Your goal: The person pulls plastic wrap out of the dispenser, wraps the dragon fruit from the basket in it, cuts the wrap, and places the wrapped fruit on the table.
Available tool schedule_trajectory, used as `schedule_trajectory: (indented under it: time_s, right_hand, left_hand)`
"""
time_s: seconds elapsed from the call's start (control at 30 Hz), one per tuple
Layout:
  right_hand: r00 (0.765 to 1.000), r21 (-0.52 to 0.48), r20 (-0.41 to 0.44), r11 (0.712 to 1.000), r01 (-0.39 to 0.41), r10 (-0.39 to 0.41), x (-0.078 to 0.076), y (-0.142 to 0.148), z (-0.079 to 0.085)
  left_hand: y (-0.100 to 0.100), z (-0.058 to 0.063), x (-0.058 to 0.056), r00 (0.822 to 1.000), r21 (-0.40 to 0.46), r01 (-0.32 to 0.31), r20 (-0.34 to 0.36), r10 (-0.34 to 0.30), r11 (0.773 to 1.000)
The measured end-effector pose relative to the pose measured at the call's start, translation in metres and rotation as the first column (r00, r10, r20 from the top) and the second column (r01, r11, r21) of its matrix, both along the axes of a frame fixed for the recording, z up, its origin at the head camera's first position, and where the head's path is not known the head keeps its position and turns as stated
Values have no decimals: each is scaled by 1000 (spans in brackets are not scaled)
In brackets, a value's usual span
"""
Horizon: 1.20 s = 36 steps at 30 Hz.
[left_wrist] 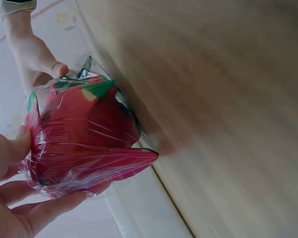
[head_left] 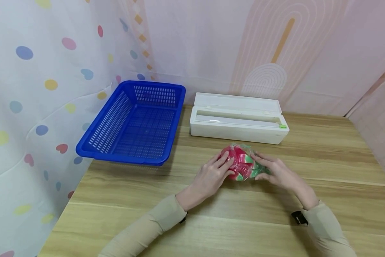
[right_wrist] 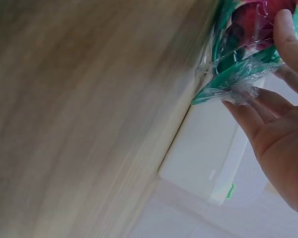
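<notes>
A red dragon fruit (head_left: 240, 160) with green-tipped scales lies in front of me, wrapped in clear, crinkled cling film. My left hand (head_left: 208, 177) holds its left end, thumb on one side and fingers spread round the other. At the stem end, my right hand (head_left: 280, 174) grips the green leafy tips through the film. In the left wrist view the film stretches tight and glossy over the fruit (left_wrist: 84, 124). Bunched film (right_wrist: 241, 82) gathers by the right fingers in the right wrist view.
Behind the fruit stands a white cling film dispenser (head_left: 237, 132), its lid raised and a green cutter slider (head_left: 283, 126) at its right end. A blue perforated basket (head_left: 171, 142) sits at the back left of the wooden table (head_left: 244, 228). Patterned curtains hang behind.
</notes>
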State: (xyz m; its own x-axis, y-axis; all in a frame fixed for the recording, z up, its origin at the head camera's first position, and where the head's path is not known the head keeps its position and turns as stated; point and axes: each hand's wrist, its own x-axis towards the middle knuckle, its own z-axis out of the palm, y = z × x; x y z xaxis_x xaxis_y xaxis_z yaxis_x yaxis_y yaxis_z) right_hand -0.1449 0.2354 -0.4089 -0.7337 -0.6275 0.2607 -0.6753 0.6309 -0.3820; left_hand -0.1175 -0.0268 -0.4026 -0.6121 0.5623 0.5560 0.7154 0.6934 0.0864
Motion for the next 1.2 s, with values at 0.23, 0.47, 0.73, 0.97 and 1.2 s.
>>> schedule_trajectory:
  time_s: [0.23, 0.47, 0.73, 0.97, 1.2]
  right_hand:
    - [999, -9, 30, 1000, -20, 21, -1, 0, 2]
    - [980, -54, 194, 997, 50, -39, -5, -4, 4]
    - [950, -29, 278, 987, 156, -142, -12, -8, 7]
    - [951, -58, 207, 967, 246, -230, -14, -11, 7]
    - [972, -21, -156, 985, 173, -174, 0, -18, 3]
  left_hand:
    - [0, 7, -9, 995, 82, -34, 100, 26, 996]
    - [-3, 8, -20, 969, 154, -91, 240, 52, 984]
    - [-3, 12, -33, 925, 203, -186, 367, 101, 961]
    - [-4, 10, -46, 845, 266, -295, 520, 120, 918]
    - [-6, 4, -49, 851, 310, -316, 510, 124, 897]
